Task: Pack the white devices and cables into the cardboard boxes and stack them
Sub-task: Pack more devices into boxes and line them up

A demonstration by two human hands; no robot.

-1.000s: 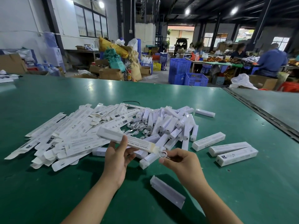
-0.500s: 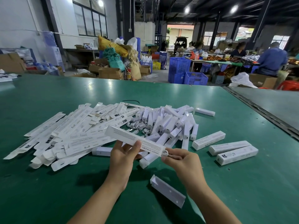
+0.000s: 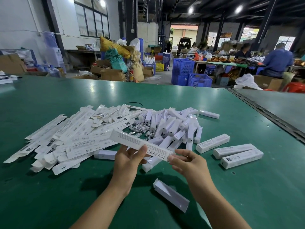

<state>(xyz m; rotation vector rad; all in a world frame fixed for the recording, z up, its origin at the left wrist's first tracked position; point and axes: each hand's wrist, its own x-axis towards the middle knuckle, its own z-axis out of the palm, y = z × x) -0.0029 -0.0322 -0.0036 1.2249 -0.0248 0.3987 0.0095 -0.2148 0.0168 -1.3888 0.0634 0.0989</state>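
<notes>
Held long white box (image 3: 142, 144) in the air, printed side up, slanted, left end farther away. Had flat unfolded boxes (image 3: 74, 138) heaped at left, white devices (image 3: 173, 128) heaped centre, coiled cables (image 3: 140, 128) between both heaps. Had three closed boxes (image 3: 234, 150) side by side at right. Had lone device (image 3: 170, 195) nearest, lying flat.

Dim hall; ceiling lamps (image 3: 190, 9) at 12 o'clock flare white. Daylight blown out in doorway (image 3: 184, 31) and windows (image 3: 247, 33), 12 to 2 o'clock. Glare patches on green surface (image 3: 99, 90) at 11 o'clock. Soft shadows below left hand (image 3: 127, 162), right hand (image 3: 188, 164). Edges bowed by wide lens.
</notes>
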